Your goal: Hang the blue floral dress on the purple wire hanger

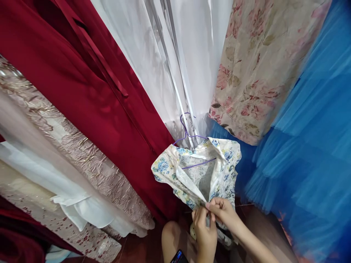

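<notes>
A white sleeveless top with a blue floral print (163,166) hangs on a purple wire hanger (187,134) in front of me. Its collar stands apart in a deep V, and the hanger's lower bar crosses the opening. My left hand (204,226) has its fingers closed on the front edge just below the V. Right beside it, my right hand (221,212) pinches the other front edge, the two hands meeting at the same spot. Any button or fastener between the fingertips is hidden. The lower part of the top falls behind my hands.
Long garments hang all around: a dark red dress (117,120), a white gown (137,47) with ribbons, a beige floral dress (249,80) and a blue tulle dress (307,146). Embroidered pale fabric (90,157) hangs at the left. A phone (179,256) lies by my knee.
</notes>
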The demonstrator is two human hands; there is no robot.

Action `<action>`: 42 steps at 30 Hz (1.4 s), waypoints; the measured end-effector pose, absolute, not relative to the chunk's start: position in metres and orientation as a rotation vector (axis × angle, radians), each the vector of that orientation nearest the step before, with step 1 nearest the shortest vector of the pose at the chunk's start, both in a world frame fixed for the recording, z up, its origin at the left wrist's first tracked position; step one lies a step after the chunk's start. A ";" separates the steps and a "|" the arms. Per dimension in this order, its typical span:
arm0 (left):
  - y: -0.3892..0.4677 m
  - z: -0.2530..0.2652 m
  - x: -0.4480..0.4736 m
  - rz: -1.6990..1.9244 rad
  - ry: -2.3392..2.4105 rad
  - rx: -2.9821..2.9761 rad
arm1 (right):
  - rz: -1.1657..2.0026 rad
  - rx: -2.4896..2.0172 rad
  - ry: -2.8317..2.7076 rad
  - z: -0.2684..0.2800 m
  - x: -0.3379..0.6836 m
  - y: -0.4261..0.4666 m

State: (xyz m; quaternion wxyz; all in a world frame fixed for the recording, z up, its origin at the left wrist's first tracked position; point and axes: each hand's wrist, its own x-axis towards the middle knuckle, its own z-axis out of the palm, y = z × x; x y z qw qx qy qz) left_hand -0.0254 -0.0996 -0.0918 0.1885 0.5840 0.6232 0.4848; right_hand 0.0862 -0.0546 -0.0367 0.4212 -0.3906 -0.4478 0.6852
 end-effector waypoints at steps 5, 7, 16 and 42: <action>-0.097 -0.074 -0.024 1.196 1.685 1.802 | 1.556 -0.872 -1.139 0.033 0.083 -0.009; -0.095 -0.065 -0.024 1.119 1.684 1.876 | 1.502 -0.810 -1.150 0.064 0.077 0.011; -0.097 -0.053 -0.030 0.887 1.626 2.041 | 1.413 -0.660 -1.106 0.128 0.054 0.051; 0.013 0.161 -0.088 1.407 1.346 1.971 | 1.156 -0.681 -1.545 0.061 0.082 0.038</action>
